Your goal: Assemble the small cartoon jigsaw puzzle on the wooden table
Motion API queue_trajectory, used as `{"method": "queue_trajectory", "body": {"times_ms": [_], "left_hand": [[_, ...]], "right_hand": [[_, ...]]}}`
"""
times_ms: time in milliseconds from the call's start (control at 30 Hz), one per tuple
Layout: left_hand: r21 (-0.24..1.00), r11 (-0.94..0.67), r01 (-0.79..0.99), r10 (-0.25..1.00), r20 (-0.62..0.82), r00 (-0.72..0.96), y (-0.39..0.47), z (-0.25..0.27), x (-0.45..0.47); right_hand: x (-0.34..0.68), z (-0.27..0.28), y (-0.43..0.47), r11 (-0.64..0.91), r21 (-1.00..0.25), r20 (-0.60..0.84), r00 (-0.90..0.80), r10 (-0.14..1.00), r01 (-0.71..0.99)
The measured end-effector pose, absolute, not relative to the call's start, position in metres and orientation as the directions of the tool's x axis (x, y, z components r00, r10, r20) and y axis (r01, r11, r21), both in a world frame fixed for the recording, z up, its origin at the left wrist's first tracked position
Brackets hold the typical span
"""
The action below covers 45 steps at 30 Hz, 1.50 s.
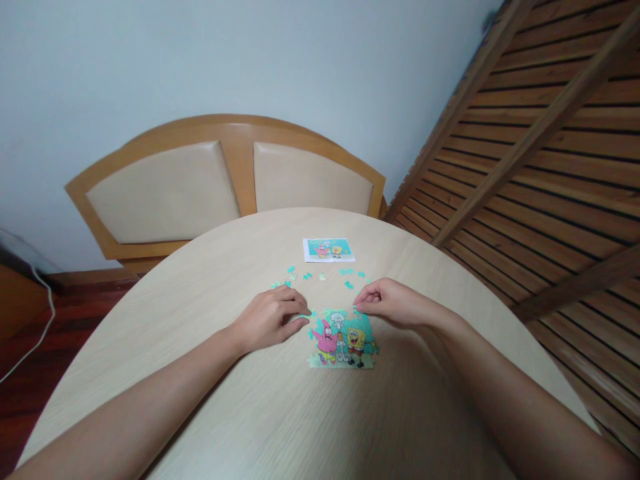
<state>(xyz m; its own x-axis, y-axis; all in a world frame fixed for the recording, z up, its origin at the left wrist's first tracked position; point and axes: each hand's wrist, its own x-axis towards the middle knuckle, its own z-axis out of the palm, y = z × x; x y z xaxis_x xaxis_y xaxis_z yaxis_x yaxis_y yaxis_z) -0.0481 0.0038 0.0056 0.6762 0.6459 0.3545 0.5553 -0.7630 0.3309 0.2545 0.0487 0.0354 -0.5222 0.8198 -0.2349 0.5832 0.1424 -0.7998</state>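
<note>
A partly joined cartoon jigsaw puzzle (341, 340) lies on the table, showing a pink starfish, a pale tall figure and a yellow sponge. Its top and side edges are uneven. My left hand (274, 317) rests on the tabletop at the puzzle's upper left, thumb and fingers apart, fingertips close to its edge. At the upper right, my right hand (387, 303) has thumb and forefinger pinched on a small teal puzzle piece (355, 308), mostly covered by the fingers. Several loose teal pieces (307, 275) are scattered beyond both hands.
A printed picture sheet (329, 250) with the same cartoon lies farther back on the round wooden table (210, 273). Behind the table stands a padded wooden headboard-like panel (237, 167) against the wall. A slatted wooden screen (540, 140) is at the right, a white cable (50, 313) at the left.
</note>
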Motion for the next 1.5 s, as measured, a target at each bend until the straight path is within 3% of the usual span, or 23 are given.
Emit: {"method": "queue_trajectory", "body": {"times_ms": [500,767,900,1067,1500], "left_hand": [[0.314,-0.765,0.562,0.644,0.361,0.674,0.004,0.005,-0.048],[0.304,-0.781,0.545,0.624,0.389,0.678,0.002,0.009,-0.047],[0.296,-0.842,0.450,0.538,0.406,0.739,-0.008,0.017,-0.040],[0.303,-0.908,0.291,0.383,0.312,0.870,-0.017,0.018,-0.033],[0.310,-0.908,0.284,0.377,0.304,0.875,-0.015,0.016,-0.035]], "right_hand": [[0.250,0.046,0.042,0.213,-0.745,-0.234,-0.546,0.804,0.633],[0.262,0.057,0.038,0.212,-0.703,-0.312,-0.561,0.767,0.679],[0.261,0.064,0.030,0.249,-0.666,-0.311,-0.565,0.764,0.703],[0.268,0.063,0.012,0.092,-0.719,-0.400,-0.518,0.756,0.689],[0.282,0.034,-0.015,0.056,-0.819,-0.214,-0.394,0.894,0.572]]}}
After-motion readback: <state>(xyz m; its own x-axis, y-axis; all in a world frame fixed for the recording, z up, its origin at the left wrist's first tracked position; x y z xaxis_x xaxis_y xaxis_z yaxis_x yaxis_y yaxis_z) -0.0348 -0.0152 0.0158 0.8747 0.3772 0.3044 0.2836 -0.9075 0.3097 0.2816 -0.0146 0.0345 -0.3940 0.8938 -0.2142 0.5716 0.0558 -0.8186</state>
